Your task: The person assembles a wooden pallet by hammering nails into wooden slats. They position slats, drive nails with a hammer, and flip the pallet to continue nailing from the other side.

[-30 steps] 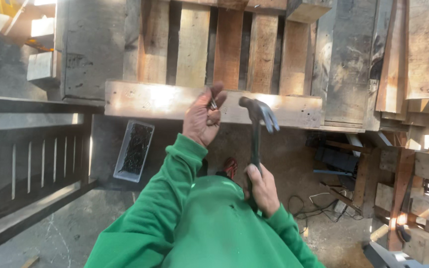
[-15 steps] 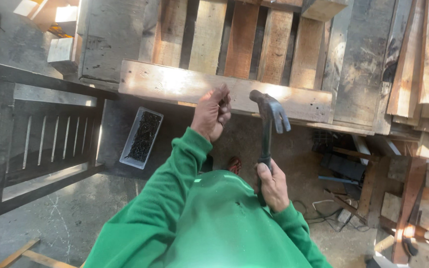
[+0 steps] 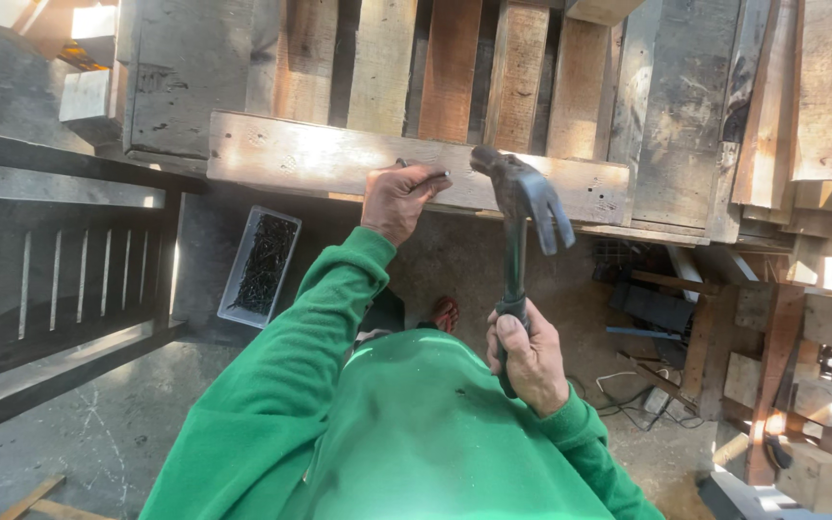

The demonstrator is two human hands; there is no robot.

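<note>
My left hand (image 3: 399, 200) pinches a dark nail (image 3: 432, 176) against the near face of a weathered wooden plank (image 3: 300, 159) that lies across a pallet of slats (image 3: 455, 67). My right hand (image 3: 529, 358) grips the black handle of a claw hammer (image 3: 522, 207). The hammer head is raised beside the nail, just right of it, with the claw pointing right. Both arms wear green sleeves.
A clear plastic tray of dark nails (image 3: 260, 265) sits on the ground at left. A dark wooden slatted frame (image 3: 60, 279) stands further left. Stacked boards and wood blocks (image 3: 820, 318) crowd the right side, with cables (image 3: 628, 385) on the concrete floor.
The view has shifted, so the plank now lies lower and more central. The hammer head has come closer to the nail held by my left hand.
</note>
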